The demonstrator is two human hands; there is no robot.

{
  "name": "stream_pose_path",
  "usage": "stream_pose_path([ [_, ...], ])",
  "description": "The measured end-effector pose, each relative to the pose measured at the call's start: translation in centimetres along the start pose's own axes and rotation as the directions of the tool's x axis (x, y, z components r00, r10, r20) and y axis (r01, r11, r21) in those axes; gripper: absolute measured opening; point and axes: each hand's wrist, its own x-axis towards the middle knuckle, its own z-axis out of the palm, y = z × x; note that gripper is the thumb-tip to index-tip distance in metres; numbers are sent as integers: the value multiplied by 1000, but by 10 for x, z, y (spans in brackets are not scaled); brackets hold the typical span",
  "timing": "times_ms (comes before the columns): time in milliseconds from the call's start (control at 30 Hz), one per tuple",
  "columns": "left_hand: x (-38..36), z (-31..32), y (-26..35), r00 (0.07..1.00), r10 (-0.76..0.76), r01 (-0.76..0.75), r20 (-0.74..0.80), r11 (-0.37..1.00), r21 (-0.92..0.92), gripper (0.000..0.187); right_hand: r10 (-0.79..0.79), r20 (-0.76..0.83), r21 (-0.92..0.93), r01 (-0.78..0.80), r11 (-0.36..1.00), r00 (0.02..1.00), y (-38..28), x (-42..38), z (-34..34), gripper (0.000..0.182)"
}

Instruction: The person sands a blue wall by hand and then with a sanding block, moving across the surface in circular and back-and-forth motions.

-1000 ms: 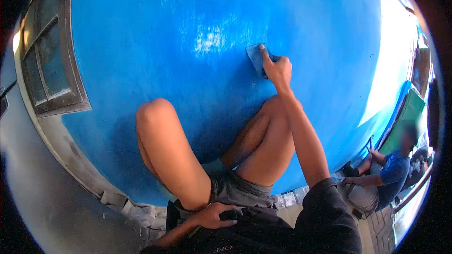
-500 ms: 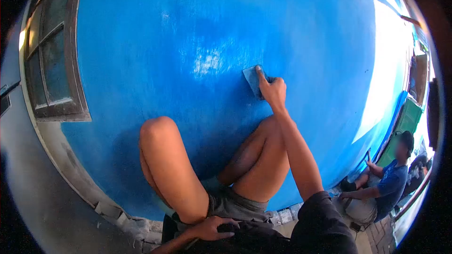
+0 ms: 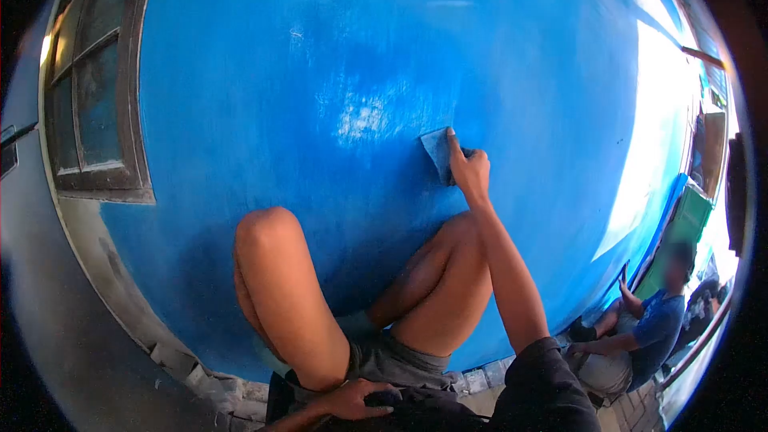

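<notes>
Counted one right hand, one left hand, one flat pad, one blue wall, one window at ten o'clock, one co-worker at four. Found flat pad pinched in right hand, projecting toward ten o'clock, against blue wall. Noted right forearm slanting up from five o'clock. Saw left hand resting at six; cannot tell whether gripping anything.

Flat pad in right hand
</notes>
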Motion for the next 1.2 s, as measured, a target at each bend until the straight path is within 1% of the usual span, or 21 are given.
stream_pose_path([
  [100,-2,-3,7,999,-32,31,16,997,69,48,-4,-23,-11,3,1000,1000,5,1,4,76],
  [233,-6,-2,11,999,-28,27,26,999,41,48,7,-12,7,-7,1000,1000,3,1,1,77],
  [333,-11,0,6,1000,-16,15,4,995,94,49,27,-26,-2,-27,1000,999,5,-1,5,78],
  [400,-11,5,-3,990,126,-116,-65,983,140,55,10,-66,-11,-11,1000,998,2,1,5,78],
  [433,-11,0,-1,988,140,-128,-72,980,155,55,-5,-75,-6,5,1000,997,3,0,5,78],
  [500,-14,-3,4,1000,13,-13,25,1000,22,50,-59,-104,-34,55,998,993,4,-3,6,77],
  [533,-20,-6,16,1000,26,-26,10,999,28,50,-79,-103,-32,76,997,992,-3,-12,0,77],
  [600,-42,-18,46,994,-31,37,-103,998,51,51,-183,-244,116,216,970,952,-21,-27,-13,73],
  [633,-59,-36,69,981,23,3,-191,991,131,50,-203,-234,112,234,966,951,-35,-31,-15,73],
  [667,-79,-46,89,962,68,-17,-263,982,190,49,-167,-208,270,220,937,964,-39,-41,-18,72],
  [700,-97,-39,97,964,55,-15,-261,988,153,49,-118,-171,417,181,891,978,-35,-54,-19,71],
  [733,-113,-40,104,881,101,-127,-463,992,-25,47,-116,-159,414,172,894,981,-22,-58,-12,71],
  [767,-120,-46,108,742,121,-283,-659,948,-145,45,-164,-228,256,221,941,960,-9,-52,0,71],
  [800,-119,-49,110,720,143,-306,-679,944,-125,45,-234,-290,88,270,959,928,-3,-42,11,71],
  [833,-118,-48,111,694,247,-404,-677,911,-83,44,-184,-268,87,213,973,946,-1,-42,15,71],
  [867,-118,-44,111,668,336,-489,-665,871,-51,43,-192,-258,84,220,972,947,4,-41,18,71],
  [933,-118,-47,115,664,367,-466,-651,884,23,47,-241,-187,86,260,962,952,-3,-47,21,73],
  [1000,-119,-51,118,705,356,-390,-614,917,85,46,-273,-176,82,291,953,946,-11,-52,23,73],
  [1067,-116,-52,111,676,370,-401,-637,910,104,47,-317,-171,75,333,940,933,-19,-54,22,74],
  [1133,-114,-56,109,658,373,-400,-654,909,116,47,-210,-89,141,221,965,974,-22,-66,21,74],
  [1200,-114,-59,114,767,328,-345,-551,935,77,52,-153,-22,185,155,971,988,-19,-87,17,75],
])
